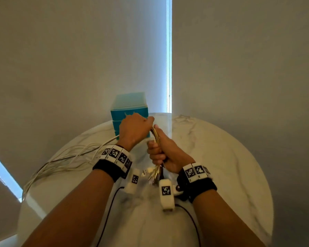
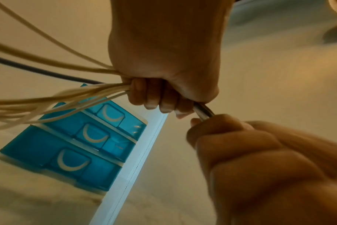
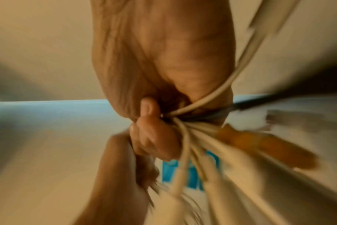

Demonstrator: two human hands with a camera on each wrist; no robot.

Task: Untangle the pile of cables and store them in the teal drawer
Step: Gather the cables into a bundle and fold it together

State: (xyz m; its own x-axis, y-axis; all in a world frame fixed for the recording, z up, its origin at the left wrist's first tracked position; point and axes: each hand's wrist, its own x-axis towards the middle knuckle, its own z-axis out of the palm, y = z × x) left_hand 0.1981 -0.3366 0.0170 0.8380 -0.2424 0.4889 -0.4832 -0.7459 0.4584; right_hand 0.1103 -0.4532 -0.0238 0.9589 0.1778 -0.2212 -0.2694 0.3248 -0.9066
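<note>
Hands: left hand (image 1: 134,130) and right hand (image 1: 165,151), two fists round one bundle of cream cables (image 1: 154,134).
Drawers: three, in a teal plastic drawer unit (image 1: 129,107), at 11 o'clock of the fists.

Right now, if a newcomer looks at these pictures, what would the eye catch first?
First, the two hands at the centre: the left hand and right hand both grip one bundle of cables above the round marble table. Next, the loose cable ends trail off the table's left edge. Behind the hands stands the teal drawer unit, its drawers closed.
</note>
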